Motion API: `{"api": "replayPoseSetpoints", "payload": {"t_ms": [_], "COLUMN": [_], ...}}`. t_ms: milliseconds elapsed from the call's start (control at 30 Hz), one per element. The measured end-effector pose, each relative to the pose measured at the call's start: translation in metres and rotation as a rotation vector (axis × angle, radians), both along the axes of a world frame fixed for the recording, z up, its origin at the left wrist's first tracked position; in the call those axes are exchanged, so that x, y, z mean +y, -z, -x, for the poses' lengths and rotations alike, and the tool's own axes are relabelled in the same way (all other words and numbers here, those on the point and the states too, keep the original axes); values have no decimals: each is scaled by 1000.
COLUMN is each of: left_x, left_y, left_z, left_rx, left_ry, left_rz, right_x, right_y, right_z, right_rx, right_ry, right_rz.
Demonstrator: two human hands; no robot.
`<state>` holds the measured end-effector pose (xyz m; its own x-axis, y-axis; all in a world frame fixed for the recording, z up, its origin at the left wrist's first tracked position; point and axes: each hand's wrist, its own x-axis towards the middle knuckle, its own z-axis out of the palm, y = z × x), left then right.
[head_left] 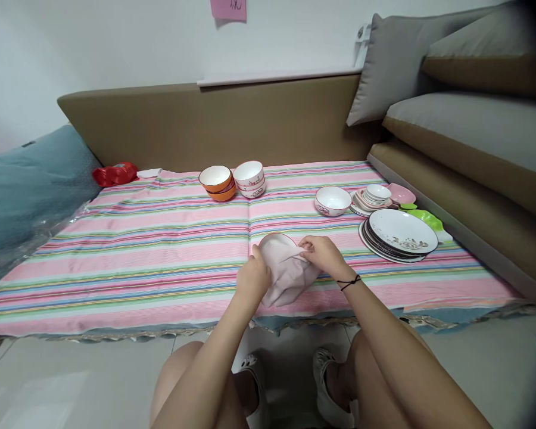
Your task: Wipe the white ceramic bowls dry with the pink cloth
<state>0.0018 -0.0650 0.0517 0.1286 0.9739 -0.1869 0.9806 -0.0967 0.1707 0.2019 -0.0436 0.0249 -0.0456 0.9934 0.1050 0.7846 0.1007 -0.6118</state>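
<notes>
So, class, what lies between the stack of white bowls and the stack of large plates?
In the head view, a single white bowl stands upright between them on the striped cloth; toward the bowl stack, only cloth shows.

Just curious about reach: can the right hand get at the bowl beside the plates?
Probably yes: nothing stands between the right hand and that bowl, though the hand holds a cloth.
</notes>
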Motion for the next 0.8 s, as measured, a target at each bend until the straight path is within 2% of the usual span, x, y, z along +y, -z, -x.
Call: {"api": "replayPoseSetpoints", "payload": {"t_ms": [67, 167, 233, 400, 533, 633, 733, 800], "left_x": [0, 0, 0, 1, 0, -1, -1, -2], "left_y": [1, 1, 1, 0, 0, 0, 1, 2], "left_z": [0, -1, -1, -1, -1, -2, -2, -2], "left_rx": [1, -1, -3, -19, -6, -6, -11, -10], "left_ry": [9, 11, 9, 9, 21, 27, 36, 38], "left_rz": [4, -3, -4, 4, -7, -20, -26, -37], "right_x": [1, 4, 5, 1, -10, -18, -22, -24], "right_y": [-1, 2, 5, 6, 1, -1, -1, 0], "right_z": [-1, -1, 0, 8, 26, 46, 62, 68], "right_rx": [-13, 80, 125, 66, 22, -211, -434, -491], "right_ry": [51, 75, 43, -52, -195, -312, -327, -308], "right_rz": [-142, -321, -373, -431, -409, -304, -210, -171]}}
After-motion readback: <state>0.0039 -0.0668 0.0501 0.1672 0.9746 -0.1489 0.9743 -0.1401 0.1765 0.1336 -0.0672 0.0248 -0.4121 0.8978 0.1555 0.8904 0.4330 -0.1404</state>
